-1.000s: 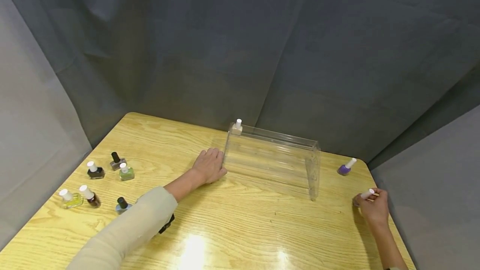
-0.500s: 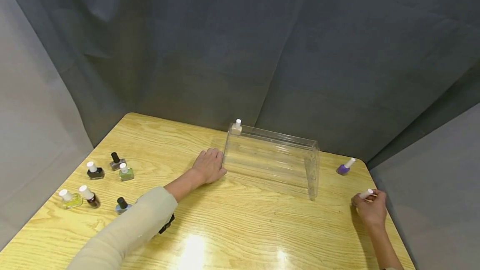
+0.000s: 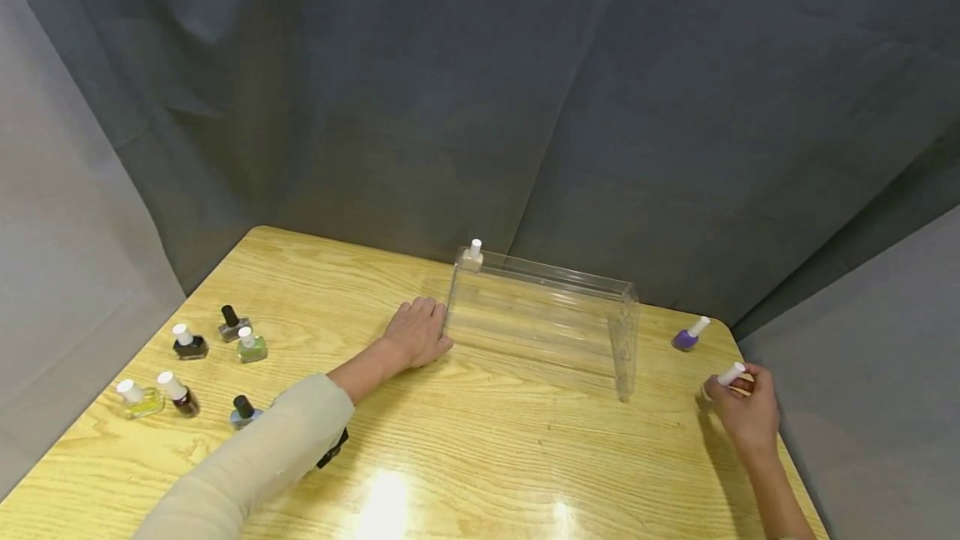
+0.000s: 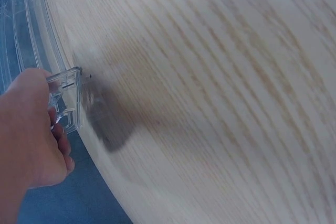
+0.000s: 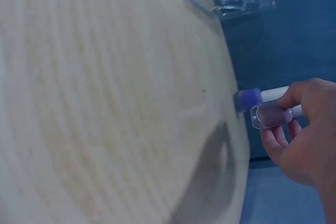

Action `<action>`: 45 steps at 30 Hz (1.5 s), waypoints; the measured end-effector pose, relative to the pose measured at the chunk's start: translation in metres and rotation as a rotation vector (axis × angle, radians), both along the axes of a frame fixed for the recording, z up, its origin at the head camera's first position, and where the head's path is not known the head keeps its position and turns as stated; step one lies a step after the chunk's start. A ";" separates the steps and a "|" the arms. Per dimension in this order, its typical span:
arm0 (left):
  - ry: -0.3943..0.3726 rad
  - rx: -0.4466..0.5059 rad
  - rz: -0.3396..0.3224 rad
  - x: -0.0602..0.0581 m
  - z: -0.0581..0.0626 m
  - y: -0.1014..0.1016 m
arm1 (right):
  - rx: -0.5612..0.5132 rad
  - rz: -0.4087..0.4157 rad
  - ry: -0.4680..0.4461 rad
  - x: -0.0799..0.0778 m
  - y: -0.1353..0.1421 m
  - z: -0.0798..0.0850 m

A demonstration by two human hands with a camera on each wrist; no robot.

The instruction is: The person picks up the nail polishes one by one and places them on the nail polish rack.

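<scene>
A wood-grained table (image 3: 525, 473) bore a clear rack (image 3: 555, 274) near the head view's centre, a purple bottle (image 3: 684, 341) at right and, at lower left, a green bottle (image 3: 253, 350), a yellow bottle (image 3: 150, 403), a blue bottle (image 3: 242, 419) and darker bottles (image 3: 191, 348).

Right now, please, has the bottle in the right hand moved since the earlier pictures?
Yes: the held bottle has shifted slightly up the head view, judged against the purple bottle.
</scene>
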State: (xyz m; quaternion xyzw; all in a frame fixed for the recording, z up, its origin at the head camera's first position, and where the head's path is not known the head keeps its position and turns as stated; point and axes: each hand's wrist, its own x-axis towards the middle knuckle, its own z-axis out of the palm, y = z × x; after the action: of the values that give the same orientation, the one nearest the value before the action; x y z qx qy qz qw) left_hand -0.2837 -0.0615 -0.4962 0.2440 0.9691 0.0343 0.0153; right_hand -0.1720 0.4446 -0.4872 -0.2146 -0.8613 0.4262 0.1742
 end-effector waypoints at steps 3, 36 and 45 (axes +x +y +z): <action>0.011 -0.009 0.003 0.002 0.003 0.000 | 0.025 0.042 0.011 -0.002 -0.005 0.009; 0.003 0.011 0.003 0.003 0.002 -0.001 | 0.032 0.603 0.201 -0.068 -0.093 0.092; 0.010 0.049 -0.012 0.000 -0.003 -0.002 | 0.009 0.729 0.203 -0.088 -0.118 0.101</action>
State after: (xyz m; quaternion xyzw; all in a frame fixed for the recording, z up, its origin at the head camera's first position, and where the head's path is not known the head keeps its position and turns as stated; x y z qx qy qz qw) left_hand -0.2840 -0.0637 -0.4996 0.2503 0.9665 0.0566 0.0047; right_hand -0.2597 0.3263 -0.3858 0.1500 -0.8614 0.4756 0.0963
